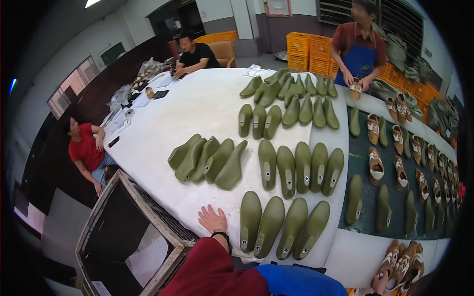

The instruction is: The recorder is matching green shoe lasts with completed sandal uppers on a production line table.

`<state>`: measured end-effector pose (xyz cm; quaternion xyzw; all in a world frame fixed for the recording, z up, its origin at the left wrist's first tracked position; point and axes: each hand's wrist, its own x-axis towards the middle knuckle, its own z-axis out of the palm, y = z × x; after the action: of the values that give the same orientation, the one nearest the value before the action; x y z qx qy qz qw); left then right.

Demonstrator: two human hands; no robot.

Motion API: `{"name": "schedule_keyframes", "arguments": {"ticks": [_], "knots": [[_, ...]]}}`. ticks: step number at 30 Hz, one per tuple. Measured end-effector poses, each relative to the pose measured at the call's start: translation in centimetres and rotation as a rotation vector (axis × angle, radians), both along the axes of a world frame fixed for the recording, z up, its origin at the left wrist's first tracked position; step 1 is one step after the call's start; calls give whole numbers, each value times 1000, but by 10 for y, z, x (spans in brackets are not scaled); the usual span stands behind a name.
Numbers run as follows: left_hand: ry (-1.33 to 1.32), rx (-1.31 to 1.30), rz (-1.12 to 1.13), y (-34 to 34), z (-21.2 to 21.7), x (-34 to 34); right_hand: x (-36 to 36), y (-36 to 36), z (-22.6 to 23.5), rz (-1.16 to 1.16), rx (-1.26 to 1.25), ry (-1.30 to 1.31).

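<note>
Head view shows the left hand (211, 218) spread flat and empty on the white tabletop (163, 123) at lower centre, just beside a row of green shoe lasts (284, 227), probably rigid, smooth, best gripped round the middle; right hand (380, 282) state unclear.

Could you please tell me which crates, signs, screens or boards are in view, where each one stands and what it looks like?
Yellow crates: stacked slatted plastic boxes at the far wall.
Orange crates: same kind, far right.
Framed board: rectangular, red-edged, on the far wall.
Dark board: greenish rectangle, left wall.
Phone: small, black, left table edge.
</note>
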<state>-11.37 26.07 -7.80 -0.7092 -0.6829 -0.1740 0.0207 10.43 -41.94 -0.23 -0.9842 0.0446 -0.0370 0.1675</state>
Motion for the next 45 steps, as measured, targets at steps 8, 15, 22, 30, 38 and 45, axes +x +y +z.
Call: {"name": "schedule_keyframes", "arguments": {"ticks": [8, 15, 22, 30, 38, 45], "knots": [[-66, 4, -29, 5, 1, 15, 1, 62, 70, 108, -179, 275], [-70, 11, -36, 5, 1, 11, -20, 113, 37, 488, 244, 240], [-68, 7, -37, 4, 1, 10, -34, 151, 59, 379, -40, 403], [-71, -7, -29, 2, 3, 10, -39, 150, 53, 521, -190, 211], [-40, -7, -64, 6, -2, 19, -27, 120, 1, 454, -109, 172], [-10, 2, -35, 7, -5, 14, -29, 131, 9, 419, -54, 143]]}}
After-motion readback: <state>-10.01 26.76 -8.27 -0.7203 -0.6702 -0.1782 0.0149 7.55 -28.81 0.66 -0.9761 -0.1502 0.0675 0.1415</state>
